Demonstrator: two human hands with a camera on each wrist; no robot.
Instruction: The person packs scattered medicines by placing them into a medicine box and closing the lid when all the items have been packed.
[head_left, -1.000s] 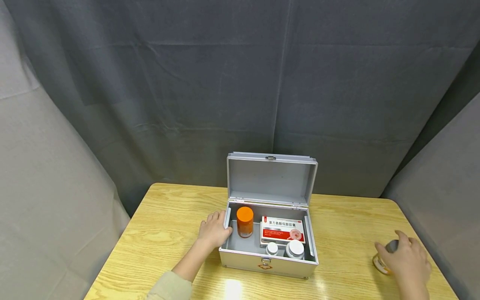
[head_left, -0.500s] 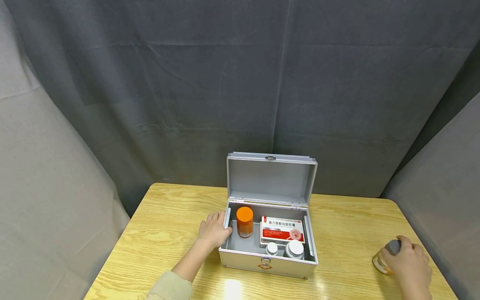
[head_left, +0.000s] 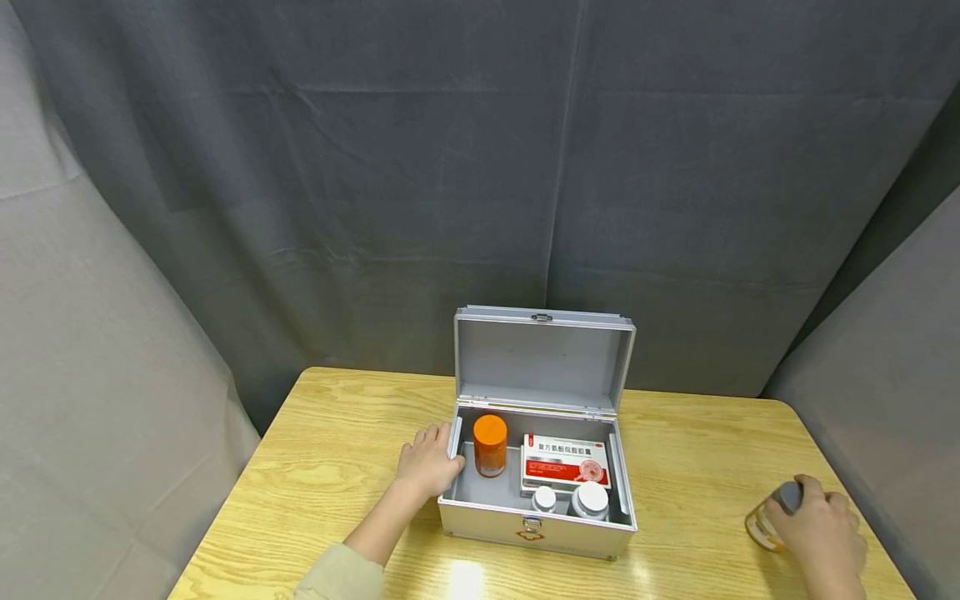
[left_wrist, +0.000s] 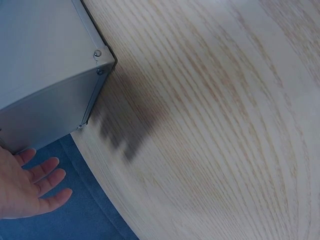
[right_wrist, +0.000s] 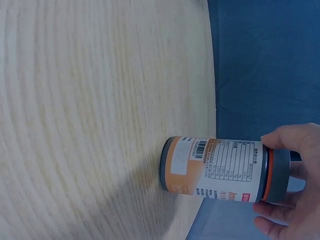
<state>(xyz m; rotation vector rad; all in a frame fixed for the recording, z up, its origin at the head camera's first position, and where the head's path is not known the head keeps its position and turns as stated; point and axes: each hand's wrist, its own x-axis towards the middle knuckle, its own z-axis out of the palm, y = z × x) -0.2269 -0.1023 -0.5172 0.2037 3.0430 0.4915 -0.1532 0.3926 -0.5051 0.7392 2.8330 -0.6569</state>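
Observation:
An opened silver metal case (head_left: 536, 533) stands on the wooden table, lid upright. My left hand (head_left: 429, 460) rests on its left rim, thumb over the edge; in the left wrist view its fingers (left_wrist: 47, 175) are loosely extended beside the case. Inside are an orange-capped bottle (head_left: 490, 446), a red-and-white medicine box (head_left: 566, 458), a small white-capped bottle (head_left: 543, 499) and a larger white bottle (head_left: 591, 500). Far right, my right hand (head_left: 821, 533) grips the dark cap of a white-and-orange labelled pill bottle (right_wrist: 215, 169). The bottle is upright, its base at or close to the tabletop.
Wood-grained table (head_left: 360, 417) extends on both sides of the case. A dark grey curtain (head_left: 375, 208) hangs behind it. Lighter cloth panels (head_left: 97, 375) flank the table left and right, the right one close to my right hand.
My right hand's fingers have come down and closed around the pill bottle's cap. The bottle stays in about the same place. The left hand and the case have hardly moved.

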